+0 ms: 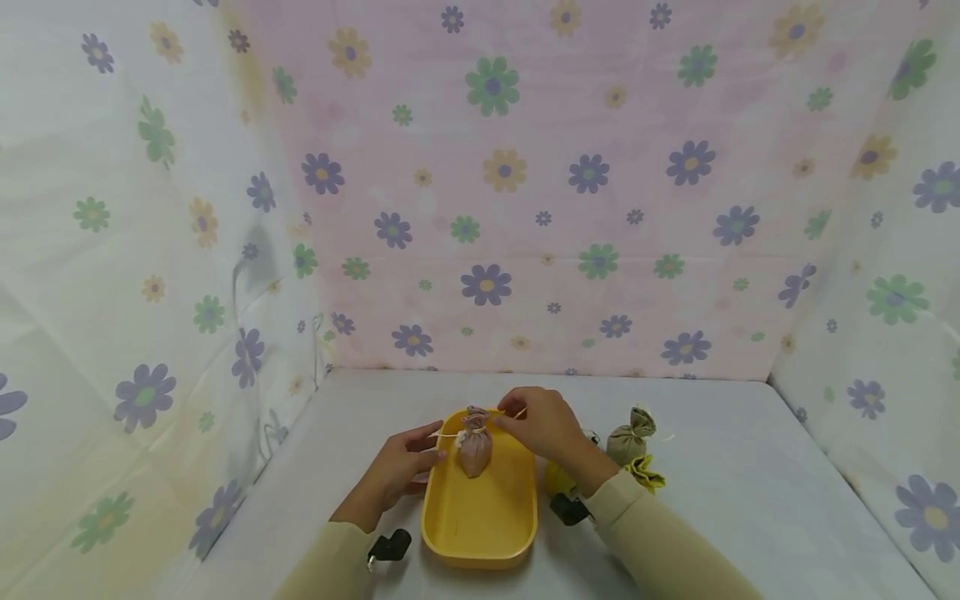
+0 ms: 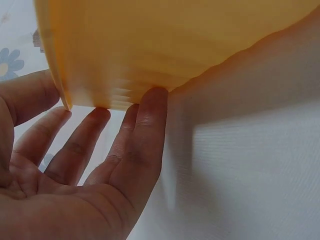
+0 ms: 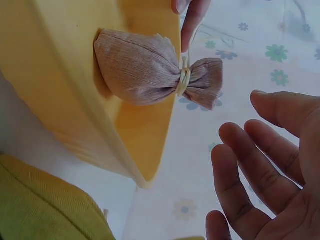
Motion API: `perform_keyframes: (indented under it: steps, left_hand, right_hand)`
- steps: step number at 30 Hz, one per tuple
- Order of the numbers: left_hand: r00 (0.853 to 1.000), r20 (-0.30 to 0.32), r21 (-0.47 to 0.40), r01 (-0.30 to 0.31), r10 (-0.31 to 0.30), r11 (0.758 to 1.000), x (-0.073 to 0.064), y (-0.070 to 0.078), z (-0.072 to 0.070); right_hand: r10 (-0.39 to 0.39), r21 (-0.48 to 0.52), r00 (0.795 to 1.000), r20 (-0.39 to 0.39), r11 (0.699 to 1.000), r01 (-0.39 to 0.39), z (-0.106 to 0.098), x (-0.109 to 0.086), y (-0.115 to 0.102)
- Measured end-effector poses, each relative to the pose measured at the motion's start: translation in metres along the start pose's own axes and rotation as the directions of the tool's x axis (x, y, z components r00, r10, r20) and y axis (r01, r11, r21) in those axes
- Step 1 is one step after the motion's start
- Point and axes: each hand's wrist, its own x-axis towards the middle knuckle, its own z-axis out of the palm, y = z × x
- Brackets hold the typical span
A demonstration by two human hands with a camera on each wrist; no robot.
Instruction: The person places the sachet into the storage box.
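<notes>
A yellow plastic tray (image 1: 480,521) lies lengthwise in front of me. Inside its far end is a small pinkish-brown cloth pouch (image 1: 476,457), its neck tied with pale cord, as the right wrist view shows the pouch (image 3: 140,67) too. My left hand (image 1: 396,473) grips the tray's left side, thumb at the rim and fingertips against the outer wall (image 2: 125,60). By the far right rim, my right hand (image 1: 546,423) has loosely bent fingers with nothing between them. In the right wrist view that hand (image 3: 270,175) is apart from the pouch's gathered top.
Right of the tray, partly behind my right forearm, stand an olive-green tied pouch (image 1: 624,446) and a yellow cloth pouch (image 1: 558,479). Black wrist devices (image 1: 390,546) hang under both forearms. Flower-patterned cloth walls (image 1: 487,208) enclose the white table (image 1: 712,500).
</notes>
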Motion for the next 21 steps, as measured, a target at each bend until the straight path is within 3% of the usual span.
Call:
perform_keyframes:
  steps: [21]
  left_hand:
    - [0.999,-0.029,-0.052,0.039,-0.04,0.998,0.001,-0.004,0.001]
  right_hand:
    - [-0.066,0.004,0.994,-0.086,0.998,0.067,-0.04,-0.05,0.014]
